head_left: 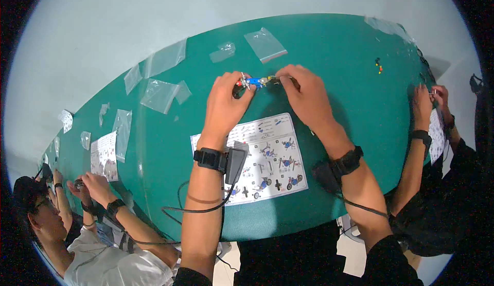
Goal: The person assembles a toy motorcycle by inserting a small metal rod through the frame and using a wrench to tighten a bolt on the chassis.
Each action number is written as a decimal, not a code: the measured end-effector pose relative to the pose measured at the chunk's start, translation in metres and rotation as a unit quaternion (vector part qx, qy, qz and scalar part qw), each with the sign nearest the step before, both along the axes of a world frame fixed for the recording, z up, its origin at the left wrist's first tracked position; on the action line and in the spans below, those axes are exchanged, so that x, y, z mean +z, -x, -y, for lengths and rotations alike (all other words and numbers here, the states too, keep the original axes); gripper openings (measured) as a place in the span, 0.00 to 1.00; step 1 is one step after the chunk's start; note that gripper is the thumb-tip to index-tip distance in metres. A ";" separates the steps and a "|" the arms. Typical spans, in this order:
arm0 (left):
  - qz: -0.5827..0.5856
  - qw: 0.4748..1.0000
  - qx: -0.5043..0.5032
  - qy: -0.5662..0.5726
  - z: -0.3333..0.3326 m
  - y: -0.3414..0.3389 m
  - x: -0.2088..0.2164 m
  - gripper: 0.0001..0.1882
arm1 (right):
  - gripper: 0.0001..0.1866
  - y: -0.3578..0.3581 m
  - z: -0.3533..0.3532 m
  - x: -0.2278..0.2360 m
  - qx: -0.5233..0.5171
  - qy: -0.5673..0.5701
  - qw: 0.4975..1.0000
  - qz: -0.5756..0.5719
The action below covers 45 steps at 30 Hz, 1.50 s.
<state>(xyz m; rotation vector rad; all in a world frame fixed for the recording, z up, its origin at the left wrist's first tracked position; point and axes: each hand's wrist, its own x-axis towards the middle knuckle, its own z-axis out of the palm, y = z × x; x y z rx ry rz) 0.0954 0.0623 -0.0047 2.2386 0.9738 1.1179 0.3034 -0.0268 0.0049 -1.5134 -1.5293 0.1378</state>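
Above the green table, my left hand (228,96) is closed around a small toy model (253,82) with a blue body, silver metal parts and a red bit at its left end. My right hand (304,93) pinches a thin metal piece (273,77) that meets the model's right end; its exact kind is too small to tell. Below both hands lies a printed instruction sheet (267,157) with pictures of a blue motorcycle in building stages. My left forearm covers part of its left side.
Clear plastic bags (160,95) lie about the green table (329,44), mostly left and far. A few tiny black, yellow and red parts (380,66) sit at the far right. People work at both sides, one hand pair (424,101) at right. Black cables (200,210) run from my wristbands.
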 end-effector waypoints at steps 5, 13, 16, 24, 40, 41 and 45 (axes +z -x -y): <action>-0.021 1.000 0.003 0.017 0.001 -0.001 0.002 0.13 | 0.06 -0.001 0.001 0.001 0.014 0.000 1.000 -0.020; 0.003 1.000 0.013 0.004 -0.001 0.002 -0.004 0.16 | 0.06 0.008 -0.001 -0.001 0.050 -0.003 0.998 -0.031; -0.001 0.999 0.021 0.030 -0.001 0.001 -0.002 0.17 | 0.07 0.007 0.000 0.002 0.034 0.003 0.998 -0.048; -0.015 0.998 0.020 0.053 -0.001 0.005 0.001 0.15 | 0.07 0.006 0.000 0.003 -0.002 0.012 0.999 -0.033; 0.019 0.995 -0.019 0.093 -0.001 0.007 0.001 0.12 | 0.07 0.007 0.001 0.002 0.034 0.068 0.991 -0.113; 0.019 0.995 -0.019 0.093 -0.001 0.006 0.002 0.12 | 0.07 0.006 0.001 0.001 0.034 0.072 0.989 -0.122; 0.016 0.993 -0.017 0.115 -0.002 0.008 0.001 0.12 | 0.07 0.006 -0.001 -0.002 0.034 0.054 0.993 -0.104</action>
